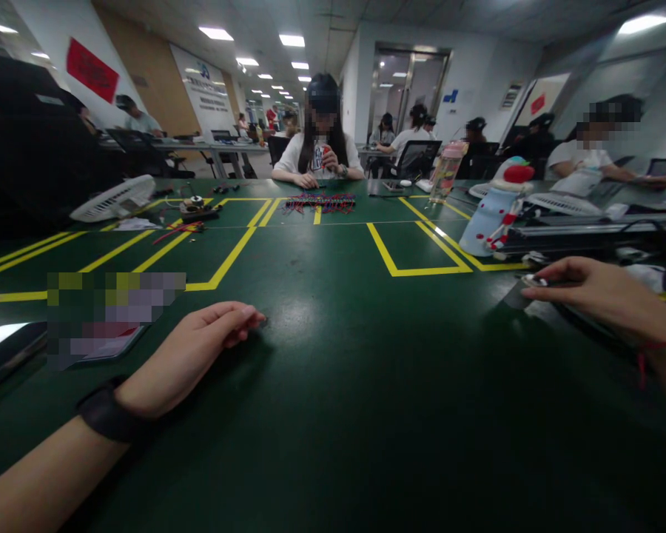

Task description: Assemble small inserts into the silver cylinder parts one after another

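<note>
My left hand (216, 329) is over the left middle of the dark green table (333, 385), its thumb and fingers pinched together. A tiny dark bit shows at the fingertips, too small to name. At the right, my right hand (593, 292) grips a small grey cylinder (516, 295) with a white top between thumb and fingers, close to the table surface. The cylinder is beside a light blue bottle (485, 218) with a red and white figure on it.
A phone (11, 352) lies at the left edge. Coloured wires (322, 203) lie at the far side before a seated person (322, 148). Cables and black bars (593, 240) crowd the right. A white fan (114, 200) stands back left.
</note>
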A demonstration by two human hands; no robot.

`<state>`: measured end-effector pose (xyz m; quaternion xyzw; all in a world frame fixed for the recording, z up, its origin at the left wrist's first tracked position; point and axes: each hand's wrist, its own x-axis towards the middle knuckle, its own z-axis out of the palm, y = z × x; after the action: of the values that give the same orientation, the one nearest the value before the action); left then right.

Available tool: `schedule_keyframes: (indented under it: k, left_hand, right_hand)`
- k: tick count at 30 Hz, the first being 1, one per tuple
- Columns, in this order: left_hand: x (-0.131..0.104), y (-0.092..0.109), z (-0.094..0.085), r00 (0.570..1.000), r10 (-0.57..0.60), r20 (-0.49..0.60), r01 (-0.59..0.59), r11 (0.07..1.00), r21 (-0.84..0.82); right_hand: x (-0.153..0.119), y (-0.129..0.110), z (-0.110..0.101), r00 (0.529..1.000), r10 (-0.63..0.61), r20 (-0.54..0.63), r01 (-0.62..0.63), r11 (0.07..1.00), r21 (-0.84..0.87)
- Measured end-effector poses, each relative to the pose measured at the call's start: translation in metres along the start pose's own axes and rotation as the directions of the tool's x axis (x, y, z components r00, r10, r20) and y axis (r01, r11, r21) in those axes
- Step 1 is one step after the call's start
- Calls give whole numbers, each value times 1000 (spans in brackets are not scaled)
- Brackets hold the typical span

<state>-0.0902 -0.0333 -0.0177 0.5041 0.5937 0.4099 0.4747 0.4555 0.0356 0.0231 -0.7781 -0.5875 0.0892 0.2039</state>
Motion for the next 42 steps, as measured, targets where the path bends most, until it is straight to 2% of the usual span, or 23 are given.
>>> schedule_keyframes:
  k: [3, 5, 6, 8, 10, 11, 13, 15, 16, 18, 20, 26, 27, 28, 30, 32, 33, 35, 37, 39, 42]
  left_hand:
    - [1, 3, 2, 1000, 22, -2, -22, 998, 54]
    - [-1, 9, 7, 999, 49, -20, -44, 979, 198]
    - [-3, 13, 11, 997, 76, -28, -64, 953, 297]
    - [-9, 22, 25, 984, 177, -6, -151, 856, 494]
    - [-16, 33, 43, 940, 332, 83, -314, 741, 593]
    - [-19, 38, 53, 902, 407, 143, -407, 691, 598]
    - [-25, 46, 73, 826, 499, 263, -554, 630, 544]
    - [-27, 51, 88, 756, 573, 316, -650, 605, 460]
    - [-27, 52, 93, 729, 607, 317, -681, 595, 427]
    - [-26, 50, 98, 700, 652, 292, -709, 583, 398]
    - [-24, 45, 97, 706, 657, 264, -700, 589, 404]
    - [-22, 39, 96, 729, 634, 257, -678, 616, 401]
    - [-23, 39, 96, 729, 633, 260, -679, 619, 396]
    - [-23, 40, 96, 728, 631, 268, -681, 619, 392]
    - [-25, 41, 93, 724, 621, 301, -687, 612, 391]
    - [-26, 42, 90, 718, 601, 350, -695, 594, 405]
    - [-26, 41, 88, 714, 593, 372, -699, 584, 412]
    - [-27, 41, 85, 713, 581, 394, -701, 577, 418]
    - [-27, 40, 85, 722, 578, 380, -692, 599, 403]
    - [-26, 40, 86, 755, 566, 330, -656, 646, 391]
    - [-22, 44, 90, 817, 520, 251, -577, 712, 400]
  right_hand:
    - [-6, -10, 3, 999, -22, -34, 23, 1000, 19]
    - [-17, -27, 9, 995, -72, -68, 78, 992, 98]
    - [-24, -40, 13, 992, -102, -69, 114, 974, 194]
    - [-42, -71, 25, 985, -171, -5, 152, 862, 483]
    - [-64, -107, 41, 945, -275, 175, 45, 641, 766]
    - [-75, -125, 50, 890, -352, 290, -67, 527, 847]
    - [-96, -158, 69, 717, -508, 477, -324, 364, 873]
    - [-112, -184, 87, 548, -593, 590, -552, 273, 788]
    - [-118, -193, 95, 492, -607, 624, -642, 231, 731]
    - [-124, -204, 109, 430, -609, 667, -768, 142, 625]
    - [-125, -207, 118, 409, -603, 685, -823, 82, 563]
    - [-124, -203, 122, 379, -625, 682, -846, 65, 530]
    - [-124, -203, 121, 391, -621, 679, -832, 77, 549]
    - [-124, -203, 119, 424, -612, 667, -801, 90, 592]
    - [-124, -202, 117, 555, -592, 585, -653, 126, 747]
    - [-123, -199, 116, 698, -591, 404, -371, 184, 910]
    - [-123, -197, 115, 736, -605, 303, -211, 221, 952]
    - [-122, -193, 116, 741, -655, 147, 70, 293, 954]
    - [-123, -190, 117, 707, -703, 68, 255, 344, 904]
    - [-125, -189, 119, 679, -733, 41, 365, 385, 847]
    - [-127, -189, 122, 682, -731, 28, 401, 405, 822]
